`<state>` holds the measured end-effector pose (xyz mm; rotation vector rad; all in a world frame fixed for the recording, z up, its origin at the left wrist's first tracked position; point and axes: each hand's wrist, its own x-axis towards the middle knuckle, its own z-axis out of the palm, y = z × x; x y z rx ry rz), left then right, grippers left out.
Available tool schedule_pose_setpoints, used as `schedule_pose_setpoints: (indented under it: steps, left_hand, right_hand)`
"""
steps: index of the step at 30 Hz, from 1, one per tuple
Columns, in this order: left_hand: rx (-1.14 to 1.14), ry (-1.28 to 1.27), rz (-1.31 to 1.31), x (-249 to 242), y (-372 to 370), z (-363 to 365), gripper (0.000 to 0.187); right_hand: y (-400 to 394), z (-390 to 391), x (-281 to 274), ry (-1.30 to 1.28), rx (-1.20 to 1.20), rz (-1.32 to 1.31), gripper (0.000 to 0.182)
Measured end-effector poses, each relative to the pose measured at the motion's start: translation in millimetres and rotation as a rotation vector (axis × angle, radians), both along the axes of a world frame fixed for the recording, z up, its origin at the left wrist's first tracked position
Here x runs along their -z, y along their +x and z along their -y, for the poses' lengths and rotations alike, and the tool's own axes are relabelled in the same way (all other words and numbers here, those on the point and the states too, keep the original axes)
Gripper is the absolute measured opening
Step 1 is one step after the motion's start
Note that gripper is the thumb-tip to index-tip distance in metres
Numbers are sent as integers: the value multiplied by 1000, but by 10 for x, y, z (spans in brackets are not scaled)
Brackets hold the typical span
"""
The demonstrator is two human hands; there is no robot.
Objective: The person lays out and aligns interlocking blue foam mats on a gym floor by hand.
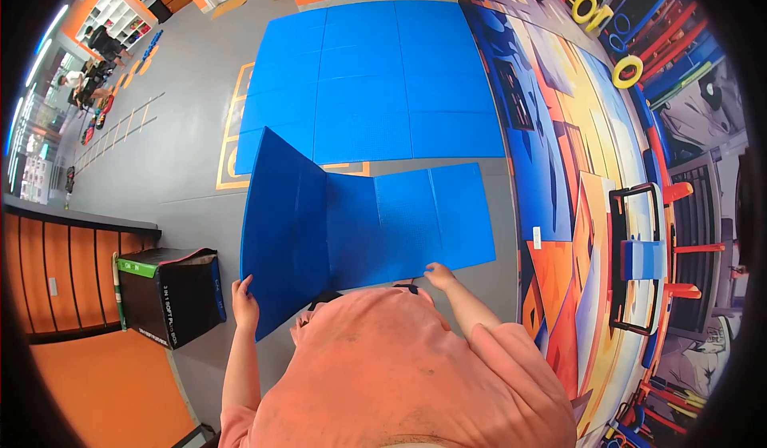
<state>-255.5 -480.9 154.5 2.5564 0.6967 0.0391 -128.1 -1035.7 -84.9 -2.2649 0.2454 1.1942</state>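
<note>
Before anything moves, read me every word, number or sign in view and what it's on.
"3 IN 1 SOFT PLYO BOX": side of the black box.
Green strip on the box: too blurred.
Blue panel on the box: too small.
Orange floor marking: partly covered, unreadable.
</note>
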Motion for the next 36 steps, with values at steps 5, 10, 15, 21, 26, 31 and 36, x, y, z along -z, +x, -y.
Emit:
schedule_pose_setpoints:
  steps: [5,10,15,21,26,31,36]
  left_hand:
    - [26,-33,-14,122,149,-592,57]
    - [-1,-7,-23,533,167,-1427,56]
    - [-14,-100,-113,797,255,-2156,58]
    - [28,-181,-163,1167,471,-2813,61]
    - [81,-201,-142,1389,785,-3249,62]
    - [-235,-138,-503,1680,1069,-3585,76]
    - [-290,-185,-719,1896,910,-3732,81]
  right_hand:
    - [-103,-191,-177,201,330,226,48]
    - [-770,-320,-181,51,307,204,46]
    - [-1399,-712,-479,2,271,42,46]
    - [-1569,-1755,-1366,67,515,-16,53]
    - [-1691,-2358,-1662,117,518,24,55]
    - [-1991,-2460,-1633,112,545,-16,55]
    - [-2276,-2211,-1481,69,534,-16,56]
